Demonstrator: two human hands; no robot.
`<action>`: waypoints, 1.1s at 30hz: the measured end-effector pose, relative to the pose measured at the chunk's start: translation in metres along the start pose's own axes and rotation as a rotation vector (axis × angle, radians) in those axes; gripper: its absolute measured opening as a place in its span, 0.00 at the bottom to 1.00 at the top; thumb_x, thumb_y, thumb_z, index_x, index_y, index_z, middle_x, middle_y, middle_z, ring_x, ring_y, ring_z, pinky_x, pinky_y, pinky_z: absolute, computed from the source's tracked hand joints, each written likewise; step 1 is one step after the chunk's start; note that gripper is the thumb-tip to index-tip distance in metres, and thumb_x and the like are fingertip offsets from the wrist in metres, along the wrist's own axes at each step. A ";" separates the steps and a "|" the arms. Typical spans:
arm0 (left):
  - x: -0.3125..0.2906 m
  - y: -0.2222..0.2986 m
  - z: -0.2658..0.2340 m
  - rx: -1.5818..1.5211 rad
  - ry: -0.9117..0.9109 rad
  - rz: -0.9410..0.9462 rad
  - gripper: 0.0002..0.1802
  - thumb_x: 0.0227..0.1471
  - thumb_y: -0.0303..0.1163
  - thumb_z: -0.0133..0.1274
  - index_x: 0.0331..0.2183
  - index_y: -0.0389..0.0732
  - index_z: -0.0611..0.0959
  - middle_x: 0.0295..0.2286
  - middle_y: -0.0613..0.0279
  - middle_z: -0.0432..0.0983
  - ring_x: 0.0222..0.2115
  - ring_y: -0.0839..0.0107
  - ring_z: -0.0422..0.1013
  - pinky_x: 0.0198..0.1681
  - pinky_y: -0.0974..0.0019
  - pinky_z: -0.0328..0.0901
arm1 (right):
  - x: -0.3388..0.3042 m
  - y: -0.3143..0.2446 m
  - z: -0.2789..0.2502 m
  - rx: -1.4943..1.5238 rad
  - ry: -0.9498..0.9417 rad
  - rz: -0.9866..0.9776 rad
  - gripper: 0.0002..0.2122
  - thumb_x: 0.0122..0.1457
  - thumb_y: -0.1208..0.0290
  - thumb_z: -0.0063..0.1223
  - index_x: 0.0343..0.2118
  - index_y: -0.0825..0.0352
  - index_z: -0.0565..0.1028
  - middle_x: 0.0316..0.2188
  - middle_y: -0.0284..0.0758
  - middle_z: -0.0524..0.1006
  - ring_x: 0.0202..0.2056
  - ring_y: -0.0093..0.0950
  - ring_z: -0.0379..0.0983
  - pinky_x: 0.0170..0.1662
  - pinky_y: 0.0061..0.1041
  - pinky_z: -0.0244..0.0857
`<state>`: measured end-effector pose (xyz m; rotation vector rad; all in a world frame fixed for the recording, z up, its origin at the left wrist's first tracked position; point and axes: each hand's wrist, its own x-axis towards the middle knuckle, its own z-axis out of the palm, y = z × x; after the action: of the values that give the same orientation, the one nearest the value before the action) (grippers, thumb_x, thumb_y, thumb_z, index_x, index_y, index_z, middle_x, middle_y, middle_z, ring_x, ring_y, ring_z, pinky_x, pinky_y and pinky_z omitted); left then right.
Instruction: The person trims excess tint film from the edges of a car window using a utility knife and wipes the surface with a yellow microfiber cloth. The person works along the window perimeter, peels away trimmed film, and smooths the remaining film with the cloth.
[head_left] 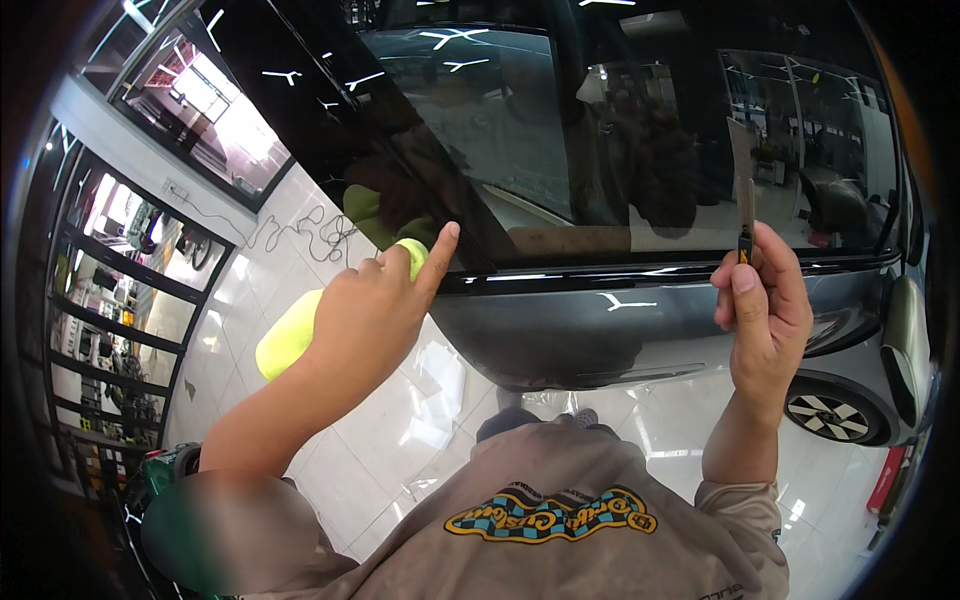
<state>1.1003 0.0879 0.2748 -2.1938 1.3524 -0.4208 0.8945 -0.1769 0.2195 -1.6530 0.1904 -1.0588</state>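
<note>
Pale tiled floor (228, 335), black-framed shelves (120, 328)

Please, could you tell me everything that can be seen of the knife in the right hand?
The knife has a long, thin, greyish blade that looks like metal, and a slim dark handle with a small yellow mark. The right hand grips the handle, hiding part of it. The blade is out, pointing up the picture, nearly upright, in front of the car window; whether they touch, I cannot tell.
</note>
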 end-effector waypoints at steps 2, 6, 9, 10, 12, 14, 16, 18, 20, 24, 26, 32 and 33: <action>0.000 0.005 0.004 0.024 0.019 0.034 0.48 0.46 0.29 0.59 0.68 0.51 0.61 0.31 0.59 0.69 0.23 0.67 0.71 0.23 0.64 0.67 | -0.006 0.002 0.003 -0.011 -0.005 0.024 0.16 0.68 0.73 0.50 0.57 0.70 0.71 0.33 0.32 0.77 0.25 0.12 0.65 0.28 0.11 0.60; -0.002 0.015 0.012 -0.018 0.057 0.103 0.47 0.44 0.28 0.58 0.67 0.49 0.63 0.30 0.60 0.68 0.22 0.69 0.69 0.22 0.67 0.64 | -0.018 0.009 0.010 0.032 -0.032 0.056 0.16 0.68 0.73 0.50 0.57 0.70 0.72 0.34 0.33 0.78 0.27 0.13 0.67 0.28 0.12 0.61; -0.002 0.025 0.018 -0.051 0.084 0.130 0.46 0.44 0.27 0.58 0.67 0.49 0.64 0.31 0.59 0.68 0.23 0.70 0.69 0.22 0.68 0.63 | -0.029 0.015 0.016 0.012 -0.028 0.088 0.16 0.68 0.73 0.51 0.57 0.70 0.71 0.33 0.33 0.78 0.26 0.13 0.67 0.27 0.12 0.61; -0.002 0.028 0.020 -0.032 0.078 0.133 0.46 0.44 0.27 0.58 0.66 0.49 0.64 0.31 0.59 0.68 0.23 0.69 0.69 0.22 0.68 0.63 | -0.032 0.017 0.016 0.003 -0.023 0.107 0.16 0.67 0.74 0.51 0.57 0.70 0.71 0.33 0.33 0.78 0.26 0.13 0.66 0.27 0.12 0.61; -0.003 0.035 0.023 -0.029 0.074 0.139 0.45 0.45 0.27 0.57 0.66 0.50 0.65 0.31 0.59 0.68 0.23 0.69 0.70 0.22 0.68 0.64 | -0.039 0.021 0.017 0.015 -0.039 0.113 0.17 0.67 0.74 0.51 0.57 0.70 0.71 0.32 0.33 0.78 0.25 0.13 0.66 0.27 0.12 0.61; -0.002 0.040 0.025 -0.060 0.084 0.141 0.44 0.45 0.26 0.57 0.65 0.50 0.66 0.32 0.58 0.68 0.23 0.69 0.70 0.22 0.67 0.64 | -0.045 0.023 0.017 0.019 -0.044 0.115 0.17 0.67 0.74 0.51 0.57 0.70 0.71 0.32 0.33 0.77 0.25 0.13 0.66 0.27 0.12 0.61; -0.004 0.043 0.028 -0.081 0.101 0.117 0.43 0.46 0.26 0.57 0.64 0.51 0.67 0.32 0.58 0.68 0.24 0.68 0.71 0.23 0.66 0.66 | -0.052 0.025 0.018 0.006 -0.035 0.118 0.17 0.67 0.74 0.51 0.57 0.70 0.71 0.31 0.33 0.77 0.24 0.13 0.66 0.27 0.13 0.61; -0.010 0.046 0.031 -0.135 0.106 0.081 0.42 0.46 0.26 0.57 0.64 0.52 0.68 0.33 0.58 0.69 0.25 0.67 0.73 0.23 0.65 0.67 | -0.061 0.025 0.018 0.002 -0.045 0.123 0.17 0.67 0.74 0.51 0.58 0.70 0.71 0.31 0.33 0.77 0.24 0.13 0.66 0.27 0.13 0.61; -0.016 0.048 0.036 -0.228 0.111 0.034 0.42 0.45 0.26 0.58 0.63 0.53 0.69 0.33 0.57 0.70 0.26 0.66 0.74 0.25 0.64 0.69 | -0.069 0.027 0.017 -0.001 -0.051 0.141 0.17 0.67 0.74 0.50 0.58 0.70 0.70 0.31 0.33 0.77 0.24 0.13 0.66 0.27 0.13 0.61; -0.026 0.058 0.046 -0.293 0.085 -0.063 0.41 0.47 0.27 0.58 0.63 0.57 0.69 0.36 0.57 0.71 0.25 0.64 0.76 0.26 0.61 0.71 | -0.081 0.031 0.015 -0.019 -0.075 0.185 0.17 0.67 0.75 0.49 0.58 0.70 0.70 0.32 0.33 0.77 0.24 0.13 0.66 0.27 0.13 0.62; -0.030 0.060 0.050 -0.316 0.090 -0.105 0.40 0.49 0.27 0.58 0.64 0.58 0.68 0.36 0.57 0.72 0.24 0.63 0.76 0.26 0.60 0.71 | -0.084 0.033 0.014 -0.045 -0.097 0.191 0.17 0.67 0.76 0.48 0.58 0.70 0.70 0.32 0.34 0.77 0.25 0.14 0.66 0.28 0.14 0.63; -0.038 0.063 0.051 -0.541 0.108 -0.144 0.37 0.55 0.36 0.55 0.65 0.56 0.64 0.31 0.56 0.75 0.23 0.60 0.76 0.26 0.58 0.71 | -0.083 0.022 0.019 -0.228 -0.163 0.139 0.16 0.66 0.79 0.47 0.57 0.71 0.71 0.34 0.35 0.79 0.31 0.18 0.71 0.36 0.17 0.67; -0.036 0.065 0.050 -0.579 0.107 -0.148 0.37 0.56 0.38 0.55 0.66 0.55 0.64 0.30 0.56 0.75 0.22 0.59 0.76 0.25 0.58 0.70 | -0.076 0.017 0.019 -0.284 -0.181 0.090 0.16 0.66 0.79 0.47 0.56 0.71 0.71 0.34 0.36 0.79 0.32 0.19 0.72 0.38 0.18 0.67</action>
<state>1.0623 0.1101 0.1968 -2.7870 1.5140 -0.2150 0.8699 -0.1237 0.1640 -1.9657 0.3045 -0.8369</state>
